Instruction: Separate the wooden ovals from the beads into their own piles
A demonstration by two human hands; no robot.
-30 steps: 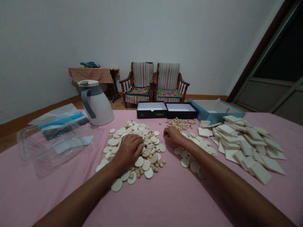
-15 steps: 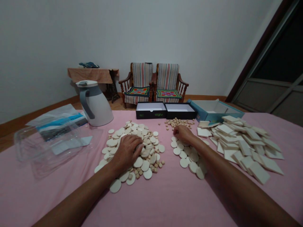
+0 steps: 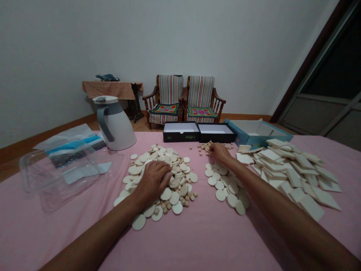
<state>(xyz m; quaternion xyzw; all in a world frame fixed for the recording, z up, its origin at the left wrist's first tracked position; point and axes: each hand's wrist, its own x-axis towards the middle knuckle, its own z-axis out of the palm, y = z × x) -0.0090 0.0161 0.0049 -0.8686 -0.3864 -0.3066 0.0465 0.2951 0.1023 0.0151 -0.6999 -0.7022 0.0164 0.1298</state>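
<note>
A large heap of pale wooden discs (image 3: pixel 166 165) mixed with small round pegs lies on the pink tablecloth (image 3: pixel 194 237). My left hand (image 3: pixel 152 180) rests palm down on that heap, fingers curled over the discs. A smaller group of discs (image 3: pixel 225 184) lies to the right. Beyond it, my right hand (image 3: pixel 219 151) reaches over a scatter of small wooden pegs (image 3: pixel 203 146), fingers bent together; whether it holds one I cannot make out. Pale square tiles (image 3: pixel 293 169) are piled at the right.
Two open black boxes (image 3: pixel 197 131) and a blue box (image 3: pixel 256 132) stand at the table's far edge. A white jug (image 3: pixel 114 122) stands at the far left, with clear plastic bags (image 3: pixel 64 165) beside it. Two striped armchairs (image 3: pixel 183 98) stand by the wall.
My right hand has moved away from me, from the smaller group of discs to the scatter of small pegs. My left hand has stayed on the big heap.
</note>
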